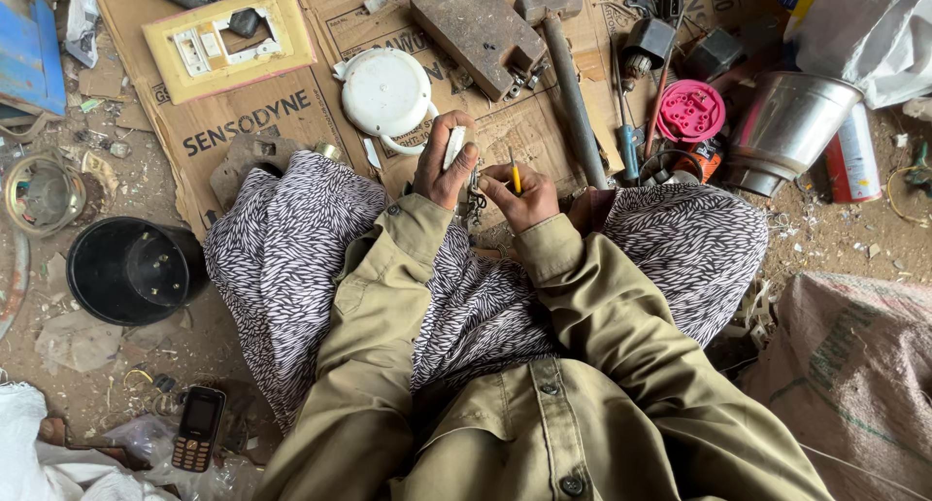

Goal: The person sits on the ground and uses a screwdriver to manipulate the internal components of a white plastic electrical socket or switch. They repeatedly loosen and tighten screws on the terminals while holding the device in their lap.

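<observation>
Head view: the person sits cross-legged on the floor, with both hands raised over the lap. The left hand (445, 166) is closed around a small white part (454, 147), held upright between thumb and fingers. The right hand (519, 192) is closed around a yellow-handled screwdriver (515, 176), its handle pointing up; the tip is hidden behind the hands. The two hands are just beside each other, and a small dark metal piece (473, 202) hangs between them; what it is attached to cannot be told. Flattened cardboard (252, 122) covers the floor ahead of the knees. On it lie a white round plastic cover (386, 91), a yellow switch plate (228, 40), a rusty metal block (476, 25) and a hammer (568, 69) with its handle pointing toward the right knee. A pink round part (690, 111) and a steel bucket (788, 127) lie to the right. A black bowl (131, 268) sits left of the left knee, and a keypad phone (199, 428) lies on the dirt nearer the camera.
</observation>
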